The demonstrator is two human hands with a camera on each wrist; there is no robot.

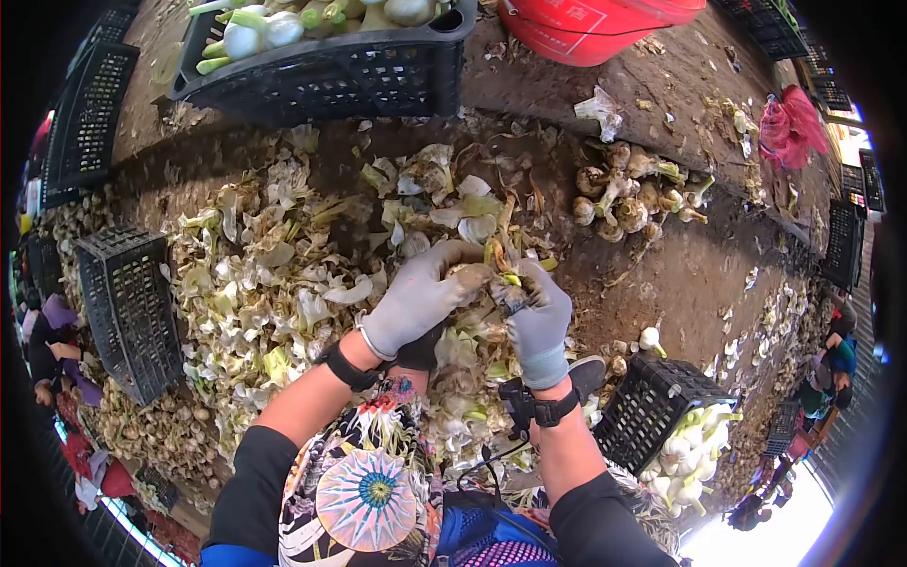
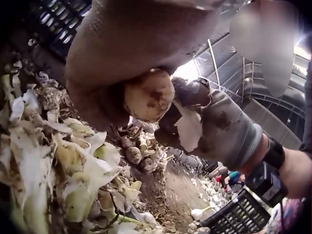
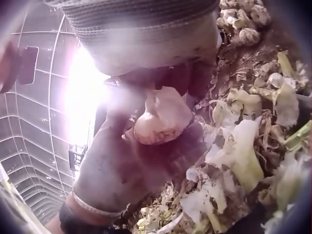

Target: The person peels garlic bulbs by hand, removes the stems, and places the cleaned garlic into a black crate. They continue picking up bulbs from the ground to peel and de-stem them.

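Bulb (image 3: 163,117), one — above peelings (image 1: 269,321), gripped in curled fingers of left hand (image 1: 425,293). Skin (image 2: 189,129), pinched by right hand (image 1: 540,317), fingers curled. Probably light, firm, bruisable; skin papery — best held round belly, stripped from neck.

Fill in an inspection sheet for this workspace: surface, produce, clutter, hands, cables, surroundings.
Surface: brown earth ground, strewn with scraps.
Job's things: garlic bulb in hand; untrimmed bulbs piled ahead; crate of pale bulbs at right.
Clutter: peelings heaped at left.
Grippers: gloved left hand grips the bulb; gloved right hand pinches peel.
Cables: thin black cable below right wrist.
Surroundings: red basin, more crates, people at both edges.
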